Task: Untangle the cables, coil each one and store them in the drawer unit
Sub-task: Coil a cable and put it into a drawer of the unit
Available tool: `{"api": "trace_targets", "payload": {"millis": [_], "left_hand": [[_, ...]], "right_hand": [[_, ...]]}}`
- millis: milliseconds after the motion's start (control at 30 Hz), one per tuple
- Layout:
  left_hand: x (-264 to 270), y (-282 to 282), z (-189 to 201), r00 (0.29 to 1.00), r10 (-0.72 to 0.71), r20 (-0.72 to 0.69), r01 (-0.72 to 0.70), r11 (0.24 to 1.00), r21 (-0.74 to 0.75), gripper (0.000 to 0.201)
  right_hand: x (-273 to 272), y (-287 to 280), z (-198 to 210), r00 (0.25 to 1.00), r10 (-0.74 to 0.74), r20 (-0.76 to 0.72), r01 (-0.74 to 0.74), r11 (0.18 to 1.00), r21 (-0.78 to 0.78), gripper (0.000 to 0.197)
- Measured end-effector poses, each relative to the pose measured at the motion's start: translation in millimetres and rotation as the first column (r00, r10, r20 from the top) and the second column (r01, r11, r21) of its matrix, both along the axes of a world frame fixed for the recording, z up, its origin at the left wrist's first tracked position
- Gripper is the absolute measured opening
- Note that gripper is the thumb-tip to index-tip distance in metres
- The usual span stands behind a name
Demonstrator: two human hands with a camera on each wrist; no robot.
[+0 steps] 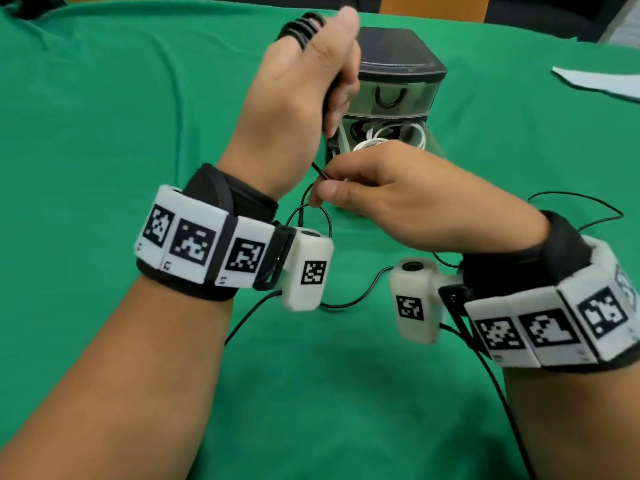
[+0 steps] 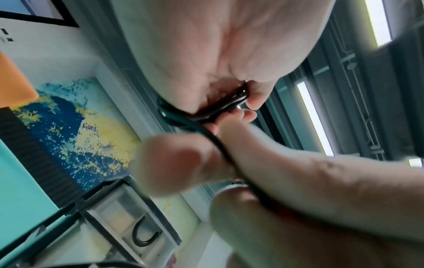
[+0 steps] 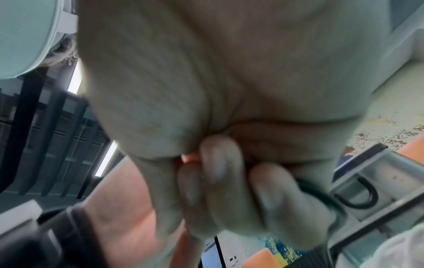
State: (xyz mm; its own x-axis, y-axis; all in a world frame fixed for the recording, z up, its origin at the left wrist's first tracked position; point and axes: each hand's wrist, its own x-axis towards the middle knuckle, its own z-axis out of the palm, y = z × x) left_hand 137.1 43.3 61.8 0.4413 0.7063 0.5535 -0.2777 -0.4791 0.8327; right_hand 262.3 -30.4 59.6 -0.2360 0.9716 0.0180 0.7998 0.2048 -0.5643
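My left hand (image 1: 311,88) is raised in front of the drawer unit (image 1: 401,64) and grips a coil of black cable (image 1: 304,27), whose loops stick out above the fist. In the left wrist view the coil (image 2: 206,110) sits between palm and curled fingers. My right hand (image 1: 329,188) pinches the loose strand of black cable (image 1: 320,173) just below the left hand. The rest of that cable (image 1: 581,202) trails over the green cloth. A drawer stands pulled out with a coiled white cable (image 1: 381,142) inside. The top drawer (image 1: 391,95) is closed.
The green cloth (image 1: 104,116) covers the whole table. A white sheet (image 1: 602,81) lies at the back right. Thin black leads (image 1: 491,375) run from the wrist cameras toward me. Orange chair backs (image 1: 433,8) stand beyond the far edge.
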Motion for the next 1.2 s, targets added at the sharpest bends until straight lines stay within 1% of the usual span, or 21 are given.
{"api": "trace_targets", "payload": {"millis": [100,167,233,300,333,467,533,700,833,900,967,1067,1133,1200], "left_hand": [[2,3,-5,0.985,0.119,-0.125,-0.101,0.985,0.137,0.035],[1,7,-9,0.957,0.2,-0.209,-0.163,0.969,0.185,0.039],[-3,13,-12,0.91,0.284,-0.301,-0.223,0.949,0.222,0.041],[-8,21,-14,0.835,0.363,-0.414,-0.268,0.924,0.271,0.045],[-12,23,-14,0.8,0.378,-0.467,-0.277,0.922,0.271,0.048],[-21,21,-11,0.733,0.275,-0.622,-0.242,0.96,0.138,0.08],[-19,16,-9,0.731,0.217,-0.647,-0.206,0.974,0.094,0.085],[-9,3,-7,0.749,0.086,-0.657,-0.099,0.995,0.017,0.084],[-7,-4,-5,0.751,0.052,-0.659,-0.05,0.999,0.021,0.086],[-7,-5,-4,0.752,0.024,-0.659,-0.023,1.0,0.009,0.083],[-8,-6,-3,0.763,-0.033,-0.645,0.024,0.999,-0.023,0.078],[-7,-8,-3,0.801,-0.159,-0.577,0.126,0.987,-0.098,0.073],[-7,-9,-3,0.825,-0.264,-0.5,0.205,0.964,-0.17,0.069],[-5,-11,-1,0.835,-0.351,-0.424,0.282,0.934,-0.218,0.065]], "right_hand": [[4,-6,7,1.0,0.003,0.023,-0.003,1.0,0.02,0.025],[4,-9,11,1.0,0.016,0.024,-0.017,0.999,0.047,0.028],[5,-13,17,0.999,0.031,-0.026,-0.029,0.997,0.075,0.032],[9,-20,25,0.992,0.021,-0.122,-0.006,0.992,0.123,0.034],[13,-23,28,0.986,0.008,-0.167,0.018,0.987,0.157,0.032],[25,-24,33,0.961,-0.047,-0.272,0.133,0.942,0.307,0.019],[27,-21,31,0.944,-0.078,-0.319,0.197,0.912,0.359,0.013],[30,-15,26,0.903,-0.085,-0.421,0.283,0.855,0.435,0.015],[33,-9,21,0.883,-0.092,-0.461,0.326,0.826,0.46,0.015],[34,-6,18,0.875,-0.096,-0.474,0.341,0.817,0.465,0.016],[34,-3,15,0.872,-0.106,-0.478,0.354,0.812,0.464,0.018],[36,2,9,0.86,-0.135,-0.491,0.37,0.828,0.421,0.021],[37,6,4,0.858,-0.168,-0.486,0.378,0.847,0.374,0.025],[36,10,-1,0.859,-0.17,-0.482,0.362,0.869,0.339,0.026]]}}
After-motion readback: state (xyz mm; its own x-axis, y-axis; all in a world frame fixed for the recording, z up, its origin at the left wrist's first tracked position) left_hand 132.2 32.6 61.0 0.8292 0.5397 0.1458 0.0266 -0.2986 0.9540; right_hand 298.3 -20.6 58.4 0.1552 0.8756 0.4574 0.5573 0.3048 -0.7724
